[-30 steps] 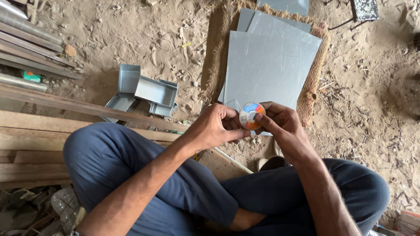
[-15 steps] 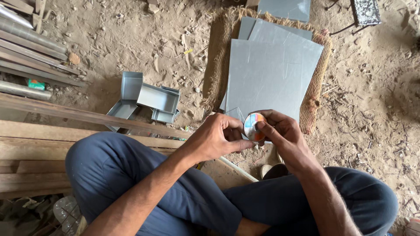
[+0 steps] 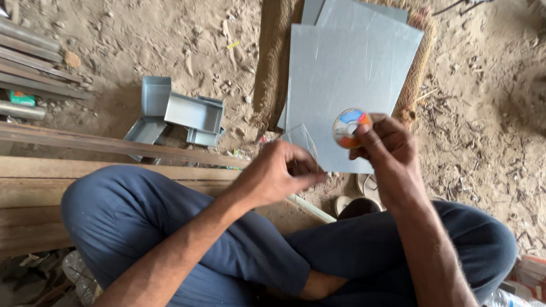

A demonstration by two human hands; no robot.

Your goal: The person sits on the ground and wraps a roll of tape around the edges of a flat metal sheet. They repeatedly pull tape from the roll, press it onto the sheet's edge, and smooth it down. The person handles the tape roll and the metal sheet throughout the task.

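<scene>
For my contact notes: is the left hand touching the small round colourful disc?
Apart. The head view shows a clear gap of grey sheet between the left hand and the disc, which only the right hand holds.

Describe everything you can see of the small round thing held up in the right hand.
The small round disc looks like a roll of tape seen face-on: a flat circular face with blue, orange and white patches and a pale rim. The right hand pinches its lower right edge between thumb and fingers, holding it above the grey metal sheets. The left hand is apart from it, lower and to its left. Its back and thickness are hidden.
</scene>
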